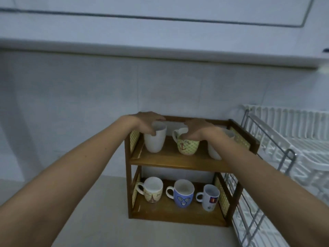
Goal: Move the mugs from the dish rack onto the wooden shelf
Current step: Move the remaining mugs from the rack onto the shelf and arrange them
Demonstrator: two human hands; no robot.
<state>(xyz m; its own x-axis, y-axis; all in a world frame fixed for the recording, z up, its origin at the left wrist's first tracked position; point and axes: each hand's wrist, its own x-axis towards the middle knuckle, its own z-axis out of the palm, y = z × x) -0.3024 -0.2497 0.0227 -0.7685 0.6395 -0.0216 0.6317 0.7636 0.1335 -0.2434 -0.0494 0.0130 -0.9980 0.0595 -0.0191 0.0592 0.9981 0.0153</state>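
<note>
Mugs: six stand upright on the shelf [170, 162], three on each tier; the part of the rack [292, 139] in view at right shows none.
Top tier: white mug [154, 139] at left, green mug [188, 146] in the middle, a second white mug [216, 150] at right, partly hidden behind the right forearm.
Bottom tier: tower mug [152, 190], blue mug [183, 193] and small mug [210, 197], handles turned left, none touching its neighbour.
Left hand [146, 122]: draped over the rim of the white mug, thumb on the near wall, fingers curled over the far lip; it holds the mug from above.
Right hand [194, 129]: spread over the mouth of the green mug, fingertips at the rim; a light hold from above, as far as the blur lets me judge.
Material: glazed ceramic by the look of it, so stiff, fairly heavy for its size, smooth and likely slippery if wet from the rack, and apt to chip if knocked on wood or a neighbour.
Where to hold: rim grip from above suits setting down in this tight row; the handle on the green mug, facing left, is the surer hold for carrying.
Risk: the right forearm passes close to the hidden white mug, so drawing back could nudge it.
Progress: task looks nearly done, both hands about ready to let go.
</note>
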